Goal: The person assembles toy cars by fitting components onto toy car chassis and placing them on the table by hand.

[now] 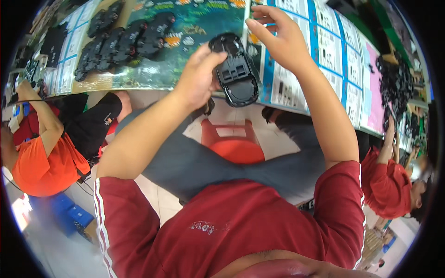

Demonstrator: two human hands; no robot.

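Observation:
My left hand (pixel 197 76) is closed on a black plastic toy car chassis (pixel 238 88), its thumb lying across the upper part. The glossy, rounded shell has a recessed middle section with two small square openings, and it hangs tilted over the table's near edge. To the right and farther away, my right hand (pixel 283 41) is raised above the printed sheets, thumb and fingers apart, with nothing visible in it. Several similar black car-shaped bodies (pixel 150 37) stand in a slanting row on the green patterned mat (pixel 197 16), left of my left hand.
Printed sheets (pixel 287 90) with blue bands cover the table on the right. A heap of small black parts (pixel 394 83) lies at the far right. A person in orange (pixel 48 162) sits at left, another in red (pixel 387 185) at right. A red stool (pixel 236 150) stands below the table edge.

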